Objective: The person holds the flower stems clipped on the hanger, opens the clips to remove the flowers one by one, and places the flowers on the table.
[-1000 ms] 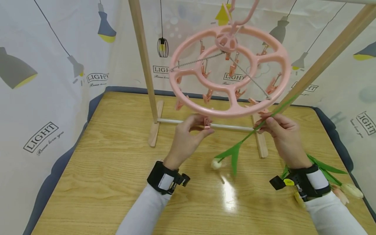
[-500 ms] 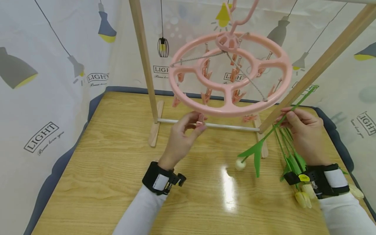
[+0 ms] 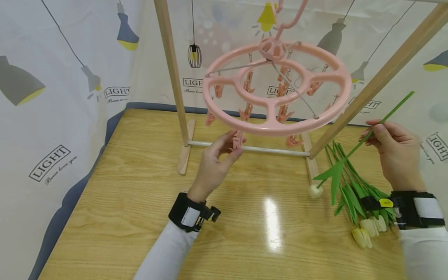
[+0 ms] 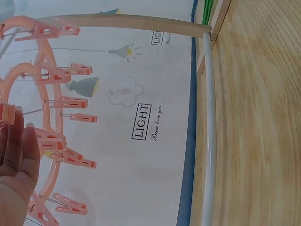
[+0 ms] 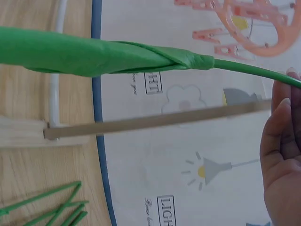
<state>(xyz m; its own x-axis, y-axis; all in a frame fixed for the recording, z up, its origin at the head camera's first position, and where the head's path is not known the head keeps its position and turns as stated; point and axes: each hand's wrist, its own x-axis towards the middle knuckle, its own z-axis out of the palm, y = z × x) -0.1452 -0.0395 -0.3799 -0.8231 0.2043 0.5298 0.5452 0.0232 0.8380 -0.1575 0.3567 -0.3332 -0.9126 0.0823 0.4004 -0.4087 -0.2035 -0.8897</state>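
Note:
In the head view my left hand (image 3: 214, 165) pinches a pink clothespin (image 3: 237, 140) between thumb and fingers. The clothespin is under the front rim of a round pink hanging dryer (image 3: 276, 128). Part of the same hand (image 4: 18, 162) shows at the left edge of the left wrist view. Off to the right, my right hand (image 3: 397, 155) pinches the green stem of a white artificial tulip (image 3: 316, 191), whose bloom points down and left. The tulip's rolled leaf (image 5: 108, 55) lies across the right wrist view, close to the camera.
Several tulips (image 3: 362, 237) lie on the wooden table (image 3: 140, 217) at the right, partly behind my right wrist. A wooden stand with a right post (image 3: 371, 85) and a white crossbar (image 3: 276, 150) surrounds the dryer. Other pink clothespins (image 3: 294, 140) hang from it.
My right hand has moved to the right with the tulip, away from the dryer. The left hand has shifted slightly left, keeping the clothespin. The dryer has swung and tilted a little.

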